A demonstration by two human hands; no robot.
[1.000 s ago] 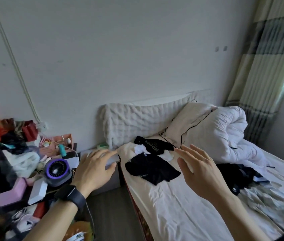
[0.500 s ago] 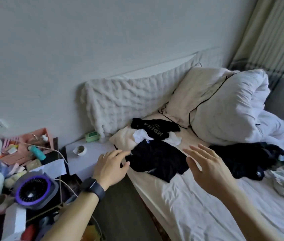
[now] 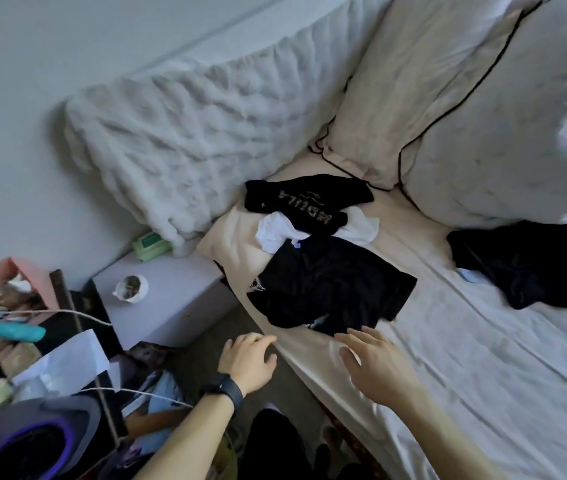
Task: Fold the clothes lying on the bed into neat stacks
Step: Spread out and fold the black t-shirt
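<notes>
Lying just beyond both hands' fingers (image 3: 361,332): black shirt (image 3: 330,285).

Left hand (image 3: 248,362): reaching forward, palm facing down, fingers curling loosely and gripping nothing.
Left wrist: wearing a dark band (image 3: 224,393), with the bare forearm rising from the lower middle of the view.
Right hand (image 3: 377,367): stretching forward, palm down, fingers spreading apart and lying nearly flat, holding nothing.
Right forearm: bare, running in from the lower right edge.
Spacing: the two hands are hovering side by side with a gap between them, not touching each other.
</notes>
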